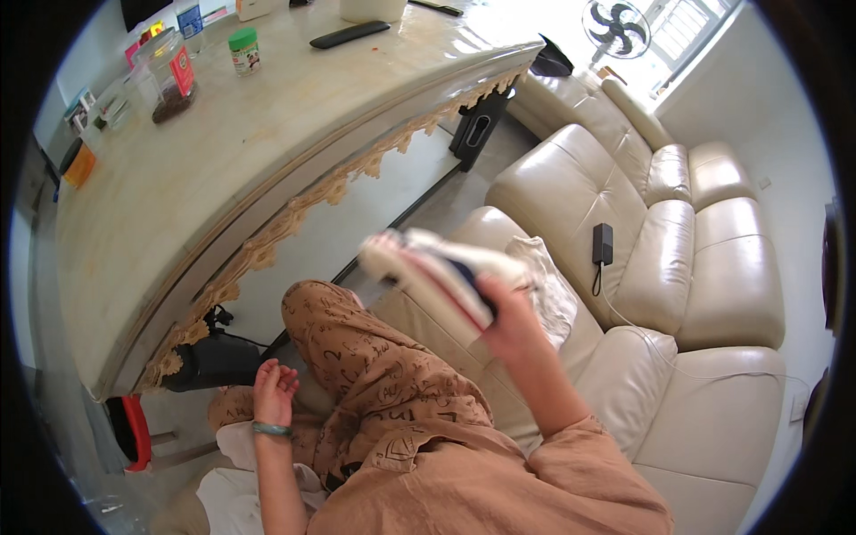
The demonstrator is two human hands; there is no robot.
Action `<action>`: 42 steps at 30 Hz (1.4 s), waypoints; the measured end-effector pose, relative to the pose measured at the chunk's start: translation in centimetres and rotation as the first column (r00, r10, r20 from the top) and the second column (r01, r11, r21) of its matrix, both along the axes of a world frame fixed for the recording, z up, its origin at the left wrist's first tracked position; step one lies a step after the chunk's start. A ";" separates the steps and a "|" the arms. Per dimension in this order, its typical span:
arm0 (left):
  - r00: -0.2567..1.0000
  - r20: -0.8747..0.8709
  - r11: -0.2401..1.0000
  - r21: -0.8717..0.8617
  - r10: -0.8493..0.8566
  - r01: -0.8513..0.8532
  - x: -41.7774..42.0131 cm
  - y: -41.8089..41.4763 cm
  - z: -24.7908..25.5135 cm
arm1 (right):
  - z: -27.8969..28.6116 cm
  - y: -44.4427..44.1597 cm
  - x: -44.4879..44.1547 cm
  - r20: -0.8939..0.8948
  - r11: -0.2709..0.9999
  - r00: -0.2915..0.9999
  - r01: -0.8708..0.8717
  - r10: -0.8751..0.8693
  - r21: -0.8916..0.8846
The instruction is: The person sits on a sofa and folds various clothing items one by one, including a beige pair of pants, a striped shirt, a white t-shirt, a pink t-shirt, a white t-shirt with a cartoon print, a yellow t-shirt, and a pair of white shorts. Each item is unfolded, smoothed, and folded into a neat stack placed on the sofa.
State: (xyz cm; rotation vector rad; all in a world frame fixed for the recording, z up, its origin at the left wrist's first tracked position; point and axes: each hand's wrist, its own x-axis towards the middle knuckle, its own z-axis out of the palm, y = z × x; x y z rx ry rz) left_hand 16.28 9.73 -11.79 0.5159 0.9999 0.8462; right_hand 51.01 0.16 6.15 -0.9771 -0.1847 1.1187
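Note:
My right hand [511, 317] grips a bundle of folded white cloth [445, 284] with red and dark blue bands, held up over the sofa seat. Motion blurs the bundle, so its exact kind is unclear. Just behind it a crumpled whitish cloth [552, 301] lies on the sofa. My left hand [273, 396], with a green bangle at the wrist, is empty with its fingers loosely curled and apart, above my patterned brown trousers [374, 364]. More white cloth [234, 498] lies beside my left forearm.
A marble-topped table [267, 127] with lace trim curves along the left, bearing a jar [170, 80], a green-capped bottle [245, 52] and a black elongated object [349, 35]. On the beige leather sofa [568, 180] lies a black power adapter [602, 244] with a trailing cord. A fan [615, 30] stands behind.

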 end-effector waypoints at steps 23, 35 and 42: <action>0.998 0.049 0.994 -0.103 -0.038 0.043 -0.2 -1.7 -2.4 | -20.2 -2.8 11.7 -0.390 0.849 0.754 0.459 -0.528 -0.262; 0.994 -0.104 0.995 0.093 0.032 -0.022 -0.8 -4.6 3.4 | -18.0 1.6 -2.8 -0.407 0.890 0.833 -0.446 0.376 -0.092; 0.826 -0.359 0.876 0.383 0.434 -0.294 -6.4 -12.9 7.7 | -13.8 6.5 -11.5 -0.209 0.606 0.651 -0.758 0.730 -0.244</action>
